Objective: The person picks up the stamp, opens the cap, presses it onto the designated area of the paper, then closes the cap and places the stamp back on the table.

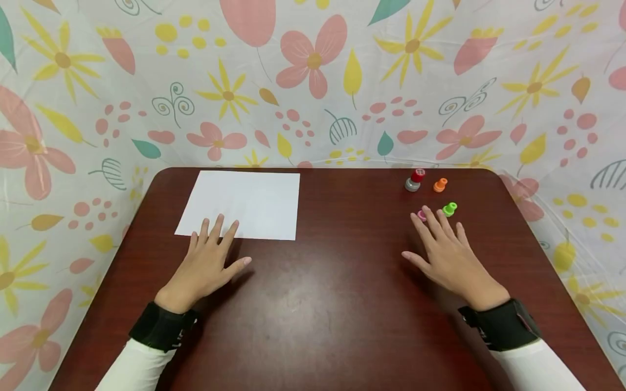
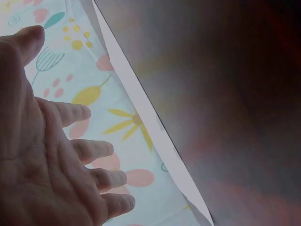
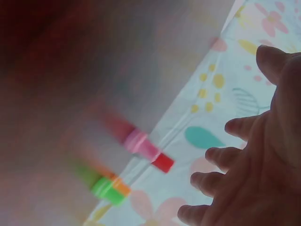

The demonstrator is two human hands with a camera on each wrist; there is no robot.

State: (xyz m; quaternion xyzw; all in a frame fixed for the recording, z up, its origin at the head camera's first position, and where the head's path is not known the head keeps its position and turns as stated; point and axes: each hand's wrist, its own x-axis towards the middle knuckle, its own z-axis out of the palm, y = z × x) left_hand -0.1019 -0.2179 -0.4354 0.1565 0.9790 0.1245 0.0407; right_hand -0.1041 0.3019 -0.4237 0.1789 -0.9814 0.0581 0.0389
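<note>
My left hand [image 1: 205,266] is spread with straight fingers, palm down, its fingertips overlapping the near edge of a white sheet of paper [image 1: 259,206] in the head view. On the right, my right hand [image 1: 452,266] is likewise spread and holds nothing. Just past its fingertips are a pink knobbed piece [image 1: 421,215], partly hidden by the fingers, and a green one [image 1: 449,209], both like small toy stamps. Farther back stand an orange piece [image 1: 440,185] and a red-topped one with a grey base [image 1: 413,183]. The right wrist view shows the pink piece [image 3: 142,146] and green piece [image 3: 110,190] beyond the fingers.
Everything lies on a dark reddish-brown table [image 1: 313,304] with rounded far corners. A floral-patterned cloth [image 1: 313,108] hangs behind it and along both sides. Black bands [image 1: 163,326] wrap both wrists over white sleeves.
</note>
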